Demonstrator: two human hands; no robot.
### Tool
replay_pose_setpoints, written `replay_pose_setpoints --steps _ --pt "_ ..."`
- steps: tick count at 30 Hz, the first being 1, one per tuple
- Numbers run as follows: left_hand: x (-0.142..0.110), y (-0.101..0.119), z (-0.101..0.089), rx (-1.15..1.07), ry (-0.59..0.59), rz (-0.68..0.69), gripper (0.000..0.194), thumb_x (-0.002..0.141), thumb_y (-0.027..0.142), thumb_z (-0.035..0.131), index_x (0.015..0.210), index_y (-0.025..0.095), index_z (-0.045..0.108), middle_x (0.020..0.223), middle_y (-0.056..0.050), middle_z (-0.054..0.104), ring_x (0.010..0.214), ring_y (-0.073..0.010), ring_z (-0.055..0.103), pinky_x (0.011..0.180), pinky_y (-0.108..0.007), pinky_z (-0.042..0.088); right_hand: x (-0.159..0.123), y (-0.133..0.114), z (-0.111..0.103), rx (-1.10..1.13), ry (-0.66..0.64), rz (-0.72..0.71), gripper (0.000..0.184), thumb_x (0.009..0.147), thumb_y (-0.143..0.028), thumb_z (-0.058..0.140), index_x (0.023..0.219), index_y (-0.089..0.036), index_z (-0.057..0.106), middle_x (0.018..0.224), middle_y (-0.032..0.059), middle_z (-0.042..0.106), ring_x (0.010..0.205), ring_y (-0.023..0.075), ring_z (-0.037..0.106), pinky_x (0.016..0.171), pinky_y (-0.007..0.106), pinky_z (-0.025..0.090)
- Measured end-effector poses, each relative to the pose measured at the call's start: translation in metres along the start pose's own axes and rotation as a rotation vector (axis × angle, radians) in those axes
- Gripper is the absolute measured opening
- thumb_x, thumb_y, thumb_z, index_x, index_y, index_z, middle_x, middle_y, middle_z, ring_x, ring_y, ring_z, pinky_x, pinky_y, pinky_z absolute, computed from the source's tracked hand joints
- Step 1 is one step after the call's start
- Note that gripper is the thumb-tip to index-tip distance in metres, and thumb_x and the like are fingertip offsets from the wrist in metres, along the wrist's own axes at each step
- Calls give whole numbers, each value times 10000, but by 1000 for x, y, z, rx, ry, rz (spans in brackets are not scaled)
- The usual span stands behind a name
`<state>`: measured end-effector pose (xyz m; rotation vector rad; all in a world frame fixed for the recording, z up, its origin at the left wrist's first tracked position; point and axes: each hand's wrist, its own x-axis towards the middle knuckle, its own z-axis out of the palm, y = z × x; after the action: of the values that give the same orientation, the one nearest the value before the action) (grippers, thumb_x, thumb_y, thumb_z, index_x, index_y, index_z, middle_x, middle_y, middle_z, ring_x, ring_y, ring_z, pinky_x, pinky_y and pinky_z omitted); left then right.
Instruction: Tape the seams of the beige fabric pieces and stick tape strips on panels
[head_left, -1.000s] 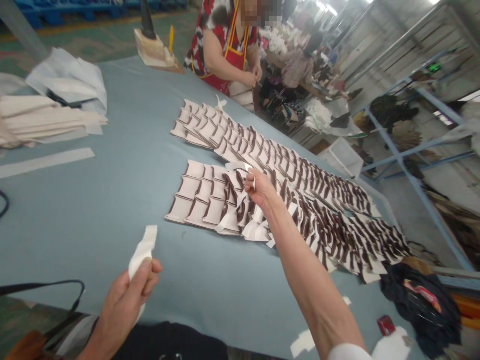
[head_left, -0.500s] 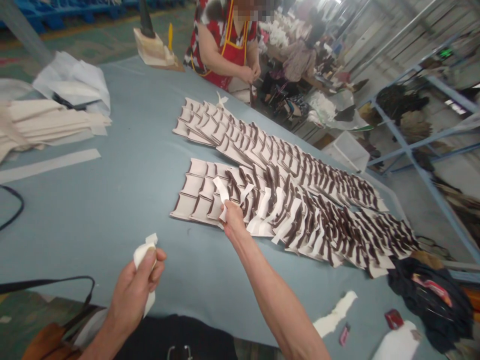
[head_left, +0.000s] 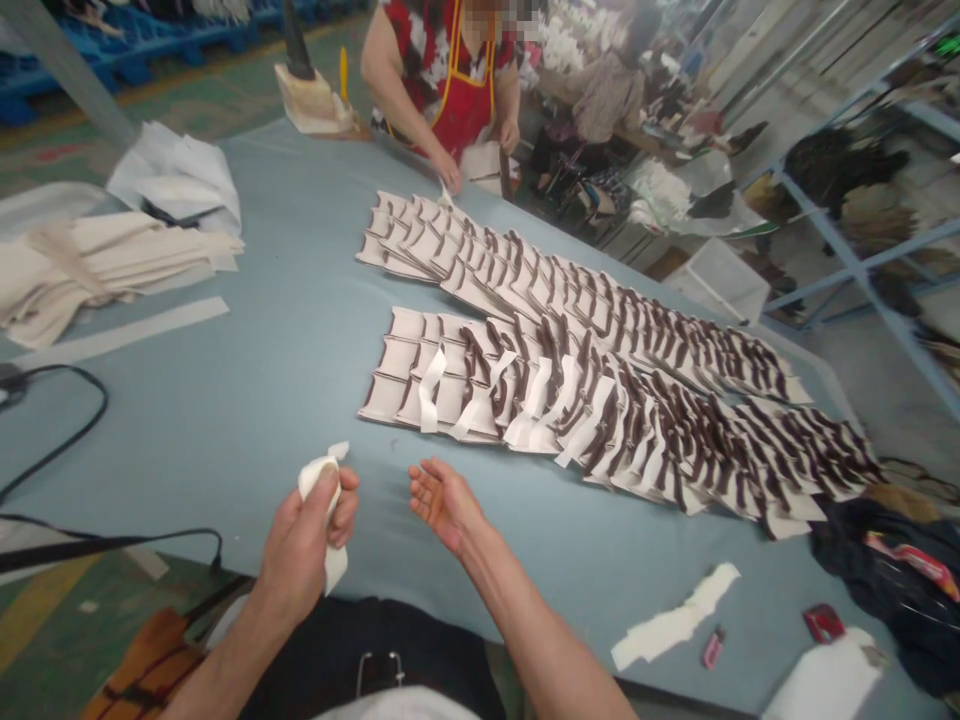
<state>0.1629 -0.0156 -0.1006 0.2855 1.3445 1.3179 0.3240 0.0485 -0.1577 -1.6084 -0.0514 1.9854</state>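
My left hand is closed around a bundle of white fabric strips, one end sticking up and another hanging below the fist. To its right, my right hand hovers palm up over the table, its fingers apart and holding nothing. Beyond it lies the nearer row of overlapping cream fabric pieces with dark brown edges. Several white strips lie across that row; the leftmost white strip rests near its left end. A second row of similar pieces runs behind it.
Across the blue-grey table stands a co-worker in a red apron, holding fabric. Bundled cream cloth lies at left beside a white bag. A torn white scrap, a small pink object and a dark bag lie at right.
My right hand has let go of a white strip on the nearer row and drawn back toward my left hand. The left hand still grips the bundle. The co-worker's hands have moved apart.
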Motion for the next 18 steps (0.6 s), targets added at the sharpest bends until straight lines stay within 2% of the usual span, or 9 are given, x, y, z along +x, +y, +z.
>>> replay_pose_setpoints --steps 3,6,10,13,16,18 --pt "-1 6 11 -111 -16 -51 391 832 523 842 818 180 654 501 94 427 433 -63 317 409 -149 296 -16 17 -16 -40 -24 55 191 1058 -245 552 902 -156 620 775 12 718 527 83 617 508 191 509" --pt "-4 16 23 -172 -69 -108 354 865 470 820 799 172 642 512 93 419 418 -58 300 394 -149 298 -32 25 -29 -110 -57 29 171 976 -319 672 926 -157 649 736 16 723 492 98 599 467 202 486" --pt "-9 36 42 -293 -151 -222 267 990 327 665 787 159 625 556 81 386 419 -67 292 392 -165 319 -58 22 -38 -190 -109 -185 339 813 -446 853 954 -175 707 754 -6 735 559 94 595 505 187 461" --pt "-11 48 58 -383 -176 -291 319 1075 244 502 781 159 593 582 80 340 422 -71 307 406 -161 329 -79 13 -37 -237 -171 -329 336 748 -437 904 889 -184 734 753 -6 744 622 98 590 585 195 461" --pt "-14 55 71 -462 -170 -328 442 1137 227 320 784 154 577 586 83 322 410 -66 319 408 -158 326 -98 8 -32 -372 -278 -484 275 817 -441 835 865 -186 745 785 9 755 657 113 598 638 228 465" --pt "-17 57 78 -505 -161 -336 492 1154 242 257 788 149 573 582 85 327 402 -62 336 407 -160 328 -109 8 -30 -479 -355 -570 302 900 -486 728 854 -187 733 743 1 718 641 117 584 636 246 458"
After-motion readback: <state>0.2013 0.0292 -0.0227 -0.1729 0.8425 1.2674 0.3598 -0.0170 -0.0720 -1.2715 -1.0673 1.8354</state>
